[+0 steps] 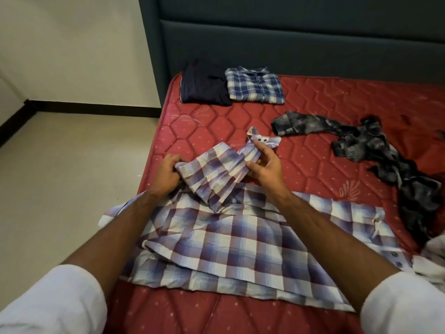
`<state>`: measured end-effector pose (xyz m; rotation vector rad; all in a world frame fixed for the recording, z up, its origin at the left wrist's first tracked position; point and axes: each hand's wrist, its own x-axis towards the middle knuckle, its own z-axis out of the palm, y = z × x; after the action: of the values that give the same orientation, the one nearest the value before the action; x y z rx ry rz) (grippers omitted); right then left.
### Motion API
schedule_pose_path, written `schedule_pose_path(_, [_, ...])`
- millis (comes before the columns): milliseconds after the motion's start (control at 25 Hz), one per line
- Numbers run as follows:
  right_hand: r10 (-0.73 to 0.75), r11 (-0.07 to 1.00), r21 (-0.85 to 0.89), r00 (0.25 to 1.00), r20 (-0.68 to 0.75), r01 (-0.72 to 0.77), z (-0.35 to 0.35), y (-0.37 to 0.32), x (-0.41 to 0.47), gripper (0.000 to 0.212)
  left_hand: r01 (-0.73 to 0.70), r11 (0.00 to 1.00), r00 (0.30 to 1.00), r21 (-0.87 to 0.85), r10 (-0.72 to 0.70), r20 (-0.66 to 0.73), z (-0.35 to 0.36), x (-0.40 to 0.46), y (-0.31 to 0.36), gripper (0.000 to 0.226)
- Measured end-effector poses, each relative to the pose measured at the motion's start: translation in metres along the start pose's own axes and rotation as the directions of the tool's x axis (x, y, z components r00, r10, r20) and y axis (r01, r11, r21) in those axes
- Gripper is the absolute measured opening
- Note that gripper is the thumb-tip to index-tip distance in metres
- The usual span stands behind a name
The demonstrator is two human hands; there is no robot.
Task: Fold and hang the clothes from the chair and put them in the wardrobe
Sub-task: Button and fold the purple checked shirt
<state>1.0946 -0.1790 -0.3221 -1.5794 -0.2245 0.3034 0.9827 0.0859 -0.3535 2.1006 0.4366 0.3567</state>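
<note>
A purple-and-white checked shirt (240, 239) lies spread on the red mattress (301, 145) in front of me. One of its sleeves (216, 174) is lifted and held between both hands. My left hand (167, 174) grips the sleeve's left end, fingers curled round the cloth. My right hand (263, 165) pinches the sleeve near its buttoned cuff (263, 139). Toward the headboard lie two folded garments side by side: a dark navy one (204, 84) and a blue checked shirt (255, 85).
A crumpled dark grey patterned garment (375, 145) sprawls across the right side of the mattress. A bit of white cloth (433, 261) shows at the right edge. The dark padded headboard (289, 39) stands behind. Pale tiled floor (72, 177) lies left of the bed.
</note>
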Motion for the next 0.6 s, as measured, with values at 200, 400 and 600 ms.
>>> schedule_pose_path(200, [0.080,0.994,0.058,0.968,0.236,-0.097,-0.019,-0.030,-0.023,0.095,-0.106,0.994,0.984,0.022,0.108,-0.141,-0.014,-0.030,0.020,0.047])
schedule_pose_path(400, [0.033,0.974,0.222,0.996,0.082,-0.050,-0.010,-0.074,-0.005,0.105,-0.007,0.996,1.000,0.088,0.007,0.008,-0.008,-0.045,0.013,0.058])
schedule_pose_path(600, [0.104,0.991,-0.065,0.985,-0.141,-0.114,-0.007,-0.058,-0.031,0.053,-0.070,0.970,0.994,0.234,0.049,0.094,-0.006,-0.036,0.016,0.056])
